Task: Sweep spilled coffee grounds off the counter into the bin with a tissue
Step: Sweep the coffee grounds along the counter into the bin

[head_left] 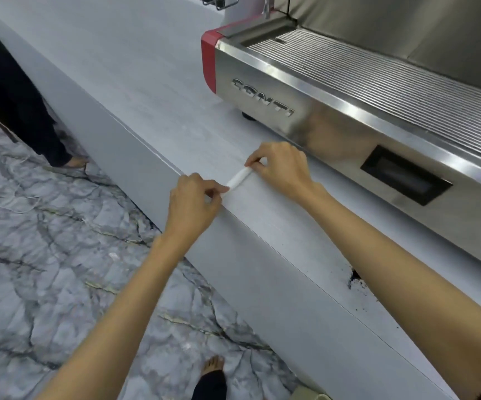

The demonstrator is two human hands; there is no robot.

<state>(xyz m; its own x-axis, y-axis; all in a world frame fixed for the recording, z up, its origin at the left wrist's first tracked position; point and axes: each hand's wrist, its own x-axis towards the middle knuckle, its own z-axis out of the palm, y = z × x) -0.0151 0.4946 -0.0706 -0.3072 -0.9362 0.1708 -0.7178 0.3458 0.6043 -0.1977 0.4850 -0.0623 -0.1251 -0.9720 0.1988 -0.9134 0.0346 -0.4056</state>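
From the head view, both hands are working at the counter's front edge. The left hand is pinching one end of the tissue between thumb and curled fingers, and the right hand is pinching the other end the same way. The tissue is stretching between them as a narrow rolled strip, lying on or just over the counter top; I cannot tell which.

The grounds are sitting well apart from the tissue, near the person, close to the front edge and partly hidden behind the right forearm, with loose specks scattering around the dark patch.

I am thinking the forearm is the main worry: it is hanging right beside the pile and could drag through it and smear it. The pile is also lying so near the edge that a careless push could send it onto the floor, and no bin is showing anywhere. A strip this thin may also be leaving specks behind.

The machine is crowding the counter's back, narrowing the sweeping room. A foot is standing below the edge, and another person's foot is waiting farther along.
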